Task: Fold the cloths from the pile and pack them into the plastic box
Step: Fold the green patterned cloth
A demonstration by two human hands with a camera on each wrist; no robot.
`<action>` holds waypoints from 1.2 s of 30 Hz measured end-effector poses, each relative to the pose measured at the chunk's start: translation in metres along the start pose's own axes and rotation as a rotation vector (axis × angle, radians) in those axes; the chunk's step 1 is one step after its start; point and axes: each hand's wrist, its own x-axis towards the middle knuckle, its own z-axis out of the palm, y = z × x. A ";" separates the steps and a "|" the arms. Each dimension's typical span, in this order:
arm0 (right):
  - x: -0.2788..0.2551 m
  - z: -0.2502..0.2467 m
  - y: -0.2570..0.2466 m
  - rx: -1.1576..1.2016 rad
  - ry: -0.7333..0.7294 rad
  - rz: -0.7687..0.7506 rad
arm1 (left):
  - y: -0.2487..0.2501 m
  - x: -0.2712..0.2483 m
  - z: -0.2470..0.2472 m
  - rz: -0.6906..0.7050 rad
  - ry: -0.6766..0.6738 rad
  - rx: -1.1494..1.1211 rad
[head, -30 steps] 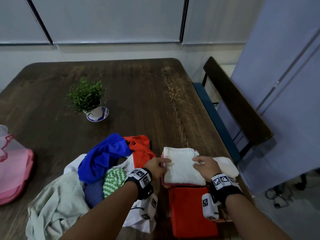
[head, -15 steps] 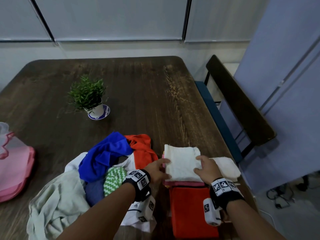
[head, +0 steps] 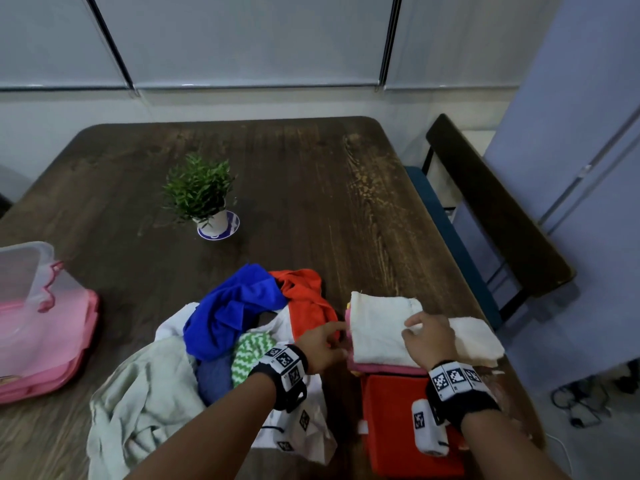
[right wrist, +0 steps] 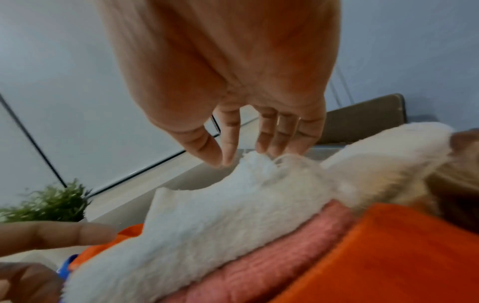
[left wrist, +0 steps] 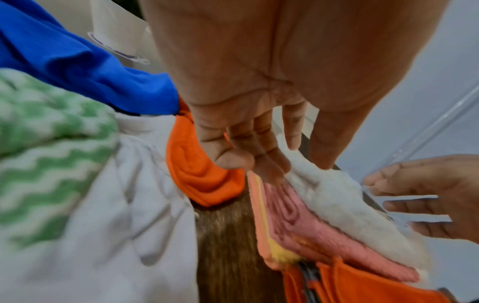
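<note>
My left hand (head: 323,346) and right hand (head: 427,337), fingers relaxed, rest at the folded white towel (head: 381,329) topping my stack. The pile (head: 221,337) remains unfolded; the plastic box (head: 24,271) holds nothing I can see.

On the dark wooden table (head: 294,188), a folded white terry cloth (head: 379,329) tops a pink folded cloth (head: 388,368), just right of a loose heap of coloured cloths (head: 221,337). The left hand (head: 320,346) touches the white cloth's left edge; the right hand (head: 429,337) rests on its right side. A clear plastic box with a pink lid (head: 38,323) sits well left of the heap.
</note>
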 end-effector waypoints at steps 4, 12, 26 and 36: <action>-0.014 0.016 -0.042 0.123 0.097 -0.184 | -0.032 -0.025 -0.033 -0.097 0.073 -0.013; -0.051 0.091 -0.114 0.097 -0.322 -0.414 | -0.124 -0.094 -0.083 -0.263 0.224 0.101; -0.119 0.199 -0.154 -0.624 -0.640 -0.415 | -0.184 -0.126 -0.079 -0.227 -0.048 0.360; -0.131 0.185 -0.147 -0.195 -0.400 -0.347 | -0.198 -0.122 -0.071 -0.172 -0.063 0.462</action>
